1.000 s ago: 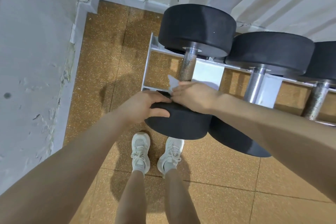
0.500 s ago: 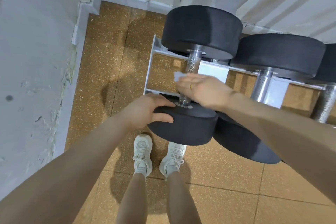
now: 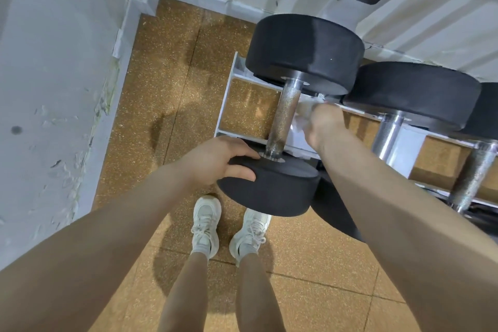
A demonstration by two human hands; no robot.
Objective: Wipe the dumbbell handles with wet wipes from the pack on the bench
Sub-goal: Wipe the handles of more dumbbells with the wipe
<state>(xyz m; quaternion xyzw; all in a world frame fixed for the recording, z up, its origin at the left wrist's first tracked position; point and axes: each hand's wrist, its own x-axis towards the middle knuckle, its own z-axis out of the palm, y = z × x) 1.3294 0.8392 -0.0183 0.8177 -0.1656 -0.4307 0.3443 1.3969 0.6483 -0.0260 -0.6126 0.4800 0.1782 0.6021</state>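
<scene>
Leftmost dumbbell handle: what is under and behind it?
Under the leftmost dumbbell handle show the white rack rails and speckled brown floor. The right hand, gripping a wet wipe, hides what lies to the handle's right.

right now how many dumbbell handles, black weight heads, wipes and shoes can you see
dumbbell handles: 3
black weight heads: 5
wet wipe: 1
shoes: 2
total: 11
</scene>
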